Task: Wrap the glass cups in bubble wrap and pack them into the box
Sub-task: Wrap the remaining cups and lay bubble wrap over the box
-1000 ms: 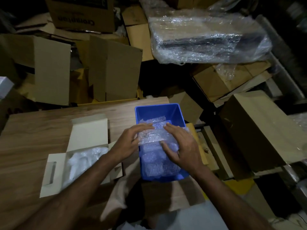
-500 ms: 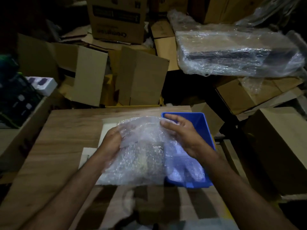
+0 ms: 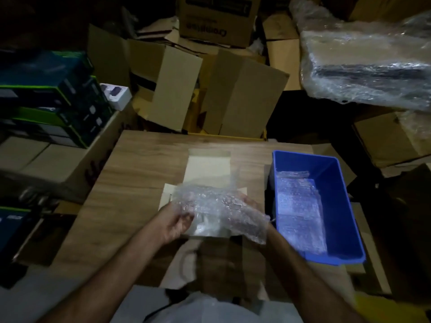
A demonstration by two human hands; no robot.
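Head view, looking down: we are holding a crumpled sheet of clear bubble wrap (image 3: 217,203) over a small open white cardboard box (image 3: 207,169) that is sitting on the pale wood-grain counter (image 3: 140,173). Our left hand (image 3: 173,221) is gripping the near left edge of the sheet, its fingers (image 3: 186,217) curling into the plastic. Our right hand (image 3: 250,207) is lying mostly under the sheet, which is draping over it and the wrist; we cannot tell how its fingers are set. Something pale and glossy is showing through the wrap between the hands, possibly a glass cup, but the blur and dim light are keeping us from being sure.

Just to the right, a blue rectangular plastic bin (image 3: 338,201) is sitting on the counter, holding more clear bubble wrap (image 3: 298,206) along its floor. Stacked brown cardboard cartons (image 3: 242,96) are crowding the space behind the counter.

We judge that we are in the wrapping step, with the sheet gathered at the box. Next, the move is calling for closing the wrap snugly round the cup and lowering it into the box without letting the loose plastic slip or the glass knock the cardboard.
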